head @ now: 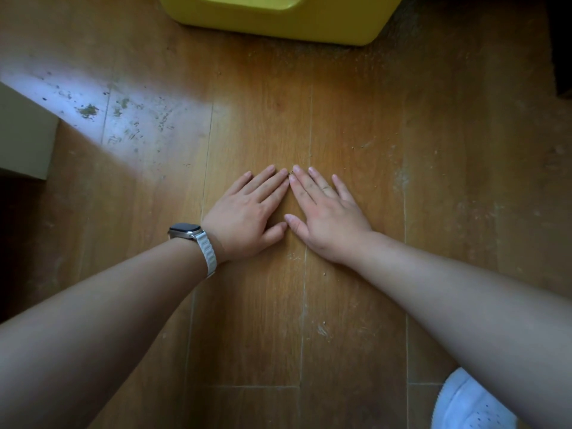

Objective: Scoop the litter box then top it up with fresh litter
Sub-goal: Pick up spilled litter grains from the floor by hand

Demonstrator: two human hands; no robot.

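Forearms low. Left hand (244, 212) flat on floor (309, 320), fingers straight, empty. Yellow container (278, 23), probably the litter tub, ahead at top edge, well apart. Right hand (325, 219) same, fingertips meeting left's. No scoop visible: fetch it before pouring.

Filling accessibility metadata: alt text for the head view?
The left hand and right hand lie flat, palms down, fingertips meeting, on a dusty wooden floor. A yellow container sits at the top edge, a white shoe lower right.

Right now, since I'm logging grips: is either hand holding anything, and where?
Nothing is held: left hand and right hand lie flat on the floor.
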